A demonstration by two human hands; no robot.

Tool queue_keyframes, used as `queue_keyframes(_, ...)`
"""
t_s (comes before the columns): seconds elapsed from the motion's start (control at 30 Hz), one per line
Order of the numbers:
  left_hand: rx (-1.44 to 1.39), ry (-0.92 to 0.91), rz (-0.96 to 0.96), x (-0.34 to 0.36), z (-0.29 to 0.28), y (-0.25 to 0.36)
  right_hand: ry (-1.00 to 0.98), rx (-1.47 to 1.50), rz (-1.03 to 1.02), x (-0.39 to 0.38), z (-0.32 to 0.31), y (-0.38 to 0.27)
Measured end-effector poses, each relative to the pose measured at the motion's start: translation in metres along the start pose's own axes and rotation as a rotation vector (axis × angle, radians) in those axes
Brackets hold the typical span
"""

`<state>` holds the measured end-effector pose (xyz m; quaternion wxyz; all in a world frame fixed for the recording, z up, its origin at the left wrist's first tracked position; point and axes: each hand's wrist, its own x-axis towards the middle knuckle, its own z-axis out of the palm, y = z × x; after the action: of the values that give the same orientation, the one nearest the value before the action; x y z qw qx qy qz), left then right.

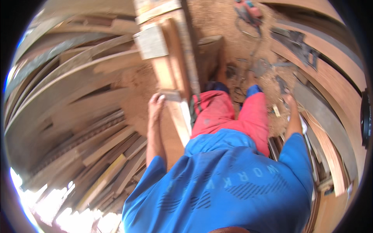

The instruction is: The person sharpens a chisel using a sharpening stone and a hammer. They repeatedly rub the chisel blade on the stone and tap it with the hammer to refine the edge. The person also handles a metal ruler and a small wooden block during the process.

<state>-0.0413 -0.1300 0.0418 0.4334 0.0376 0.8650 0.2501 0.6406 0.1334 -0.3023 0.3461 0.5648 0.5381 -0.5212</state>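
My left hand [156, 101] is at the left edge of a pale wooden workpiece [164, 73]. Its fingers close on the end of a small greyish block [171, 95] that lies across the wood. Farther along the same piece sits a pale, flat square block [151, 42]. Off to the right, my right hand [288, 99] is held low, away from the workpiece. A dark hand tool [281, 83] extends from its fingers; blur hides what kind it is.
Stacked boards [105, 155] fill the left side. Long planks [326, 73] lean along the right, with a black clamp-like tool [297, 42] on them. A red corded power tool [250, 13] rests on the sawdust-covered floor [210, 19] ahead, near dark scattered pieces.
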Motion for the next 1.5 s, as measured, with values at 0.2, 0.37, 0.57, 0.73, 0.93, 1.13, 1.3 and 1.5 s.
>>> queue_keyframes(0.2, -0.234, -0.052, -0.006, 0.004, -0.003, 0.003, 0.188, -0.014, 0.093, -0.040, 0.003, -0.010)
queue_keyframes(0.37, -0.276, -0.034, -0.004, 0.007, -0.001, 0.006, 0.123, -0.006, 0.375, -0.078, 0.000, -0.041)
queue_keyframes(0.57, -0.278, 0.008, 0.012, -0.001, 0.003, -0.013, 0.018, -0.180, 0.374, -0.102, 0.002, -0.030)
queue_keyframes(0.73, -0.362, 0.000, 0.039, 0.004, 0.004, -0.028, 0.329, -0.047, 0.301, -0.098, -0.009, -0.031)
queue_keyframes(0.93, -0.495, 0.013, 0.079, -0.001, 0.008, -0.043, 0.312, 0.030, -0.011, -0.042, -0.019, -0.038)
queue_keyframes(1.13, -0.600, 0.238, 0.039, -0.009, 0.024, -0.035, 0.446, -0.320, -0.439, 0.099, 0.021, -0.022)
queue_keyframes(1.3, -0.571, 0.298, 0.063, -0.029, 0.056, -0.009, 0.349, 0.301, 0.124, 0.190, 0.049, -0.062)
queue_keyframes(1.5, -0.467, 0.380, 0.022, 0.005, 0.080, 0.025, 0.630, 0.458, 0.539, 0.310, 0.087, -0.010)
